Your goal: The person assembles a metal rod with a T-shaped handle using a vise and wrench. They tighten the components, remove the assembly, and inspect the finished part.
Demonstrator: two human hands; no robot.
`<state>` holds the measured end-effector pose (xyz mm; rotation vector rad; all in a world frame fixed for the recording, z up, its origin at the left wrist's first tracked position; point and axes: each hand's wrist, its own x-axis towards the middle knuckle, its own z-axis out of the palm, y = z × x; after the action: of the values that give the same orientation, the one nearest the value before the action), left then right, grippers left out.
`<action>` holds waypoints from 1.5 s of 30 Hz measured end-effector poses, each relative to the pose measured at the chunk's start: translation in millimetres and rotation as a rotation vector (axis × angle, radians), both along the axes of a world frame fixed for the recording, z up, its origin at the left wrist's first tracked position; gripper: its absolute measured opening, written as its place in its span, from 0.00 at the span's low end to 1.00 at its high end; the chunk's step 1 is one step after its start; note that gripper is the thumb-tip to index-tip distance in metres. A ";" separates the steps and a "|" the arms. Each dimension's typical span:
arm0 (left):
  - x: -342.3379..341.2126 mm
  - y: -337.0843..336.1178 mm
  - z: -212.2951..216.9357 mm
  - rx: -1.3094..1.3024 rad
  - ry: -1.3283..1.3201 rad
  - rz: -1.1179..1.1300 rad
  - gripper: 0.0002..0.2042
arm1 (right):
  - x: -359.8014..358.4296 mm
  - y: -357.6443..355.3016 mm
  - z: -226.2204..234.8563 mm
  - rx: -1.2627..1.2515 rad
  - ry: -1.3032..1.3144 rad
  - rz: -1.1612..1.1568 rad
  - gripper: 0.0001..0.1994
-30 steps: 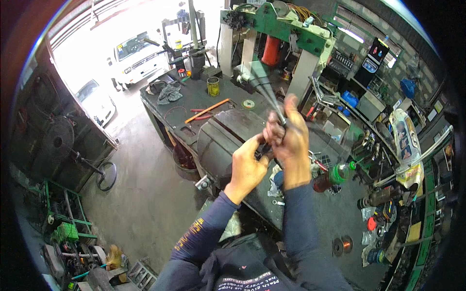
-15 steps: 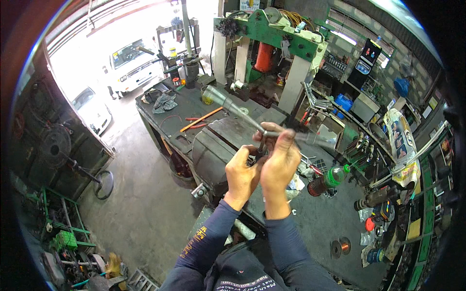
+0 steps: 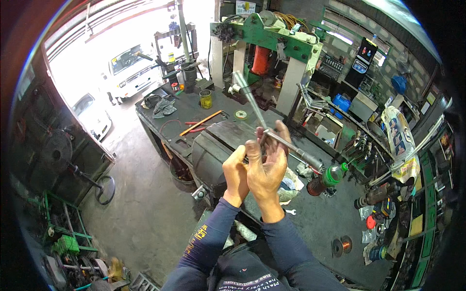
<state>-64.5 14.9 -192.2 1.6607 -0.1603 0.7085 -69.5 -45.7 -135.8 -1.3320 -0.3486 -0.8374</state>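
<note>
My left hand (image 3: 235, 175) is closed, thumb up, above the big vise (image 3: 209, 153). My right hand covers most of its fingers, so what it grips is hidden. My right hand (image 3: 266, 175) has its palm up and its thumb and fingers apart, just below the hub of a long-armed metal wrench (image 3: 297, 150). One arm of the wrench slants away toward the far left, blurred by motion. The other reaches right, toward a green-topped plastic bottle (image 3: 333, 175) of dark liquid, and passes close by my right fingers.
On the bench lie an orange hacksaw-like bar (image 3: 201, 123), red-handled pliers (image 3: 196, 129), a tape roll (image 3: 240, 115), a yellow can (image 3: 206, 99) and a small spanner (image 3: 291, 212). A copper wire spool (image 3: 341, 246) stands nearer right. Beyond rises a green press frame (image 3: 272, 36).
The wrench arms have turned: the far one has swung right and away, the other nearer. My right hand has moved slightly left and opened its fingers.
</note>
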 end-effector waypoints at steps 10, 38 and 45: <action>3.6 7.3 17.6 0.175 0.080 -0.240 0.14 | 70.5 -55.5 22.7 0.121 0.552 0.858 0.24; 2.1 -0.4 15.6 0.064 0.034 -0.262 0.22 | 72.9 -63.4 27.9 0.203 0.654 0.940 0.31; 1.1 14.4 23.8 0.146 0.160 -0.107 0.06 | 55.7 -33.9 14.4 0.183 0.479 0.635 0.21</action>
<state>-63.4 29.3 -168.4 1.8257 -0.1889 0.4900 -13.8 -79.6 -121.4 -1.1090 -0.2805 -0.0114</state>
